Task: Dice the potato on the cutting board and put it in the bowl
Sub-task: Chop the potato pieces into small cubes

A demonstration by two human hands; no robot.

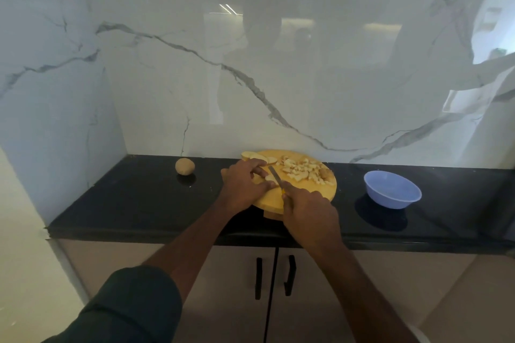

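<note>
- A pile of pale diced potato lies on the far right part of a round wooden cutting board, with a few larger, uneven chunks at the pile's right edge.
- Several uncut potato slices, cream with a thin tan rim, overlap along the board's far left edge.
- One more slice of potato lies near the board's middle, under the person's left hand and against the knife blade.
- The board sits on a black surface that runs along a white marble-veined wall.
- A whole unpeeled potato rests on the surface, well to the left of the board.
- A pale blue bowl stands on the surface to the right of the board, apart from it; nothing shows inside it.
- The left hand has its fingers curled down over the slice, its grip pinning the slice to the board.
- The right hand is closed round the handle of a knife, of which only a small yellow part shows; the slim blade points away from the person, toward the left hand's fingertips.
- A dark green sleeve covers the left arm above the forearm.
- Beige cabinet doors with black handles sit below the surface's front edge.
</note>
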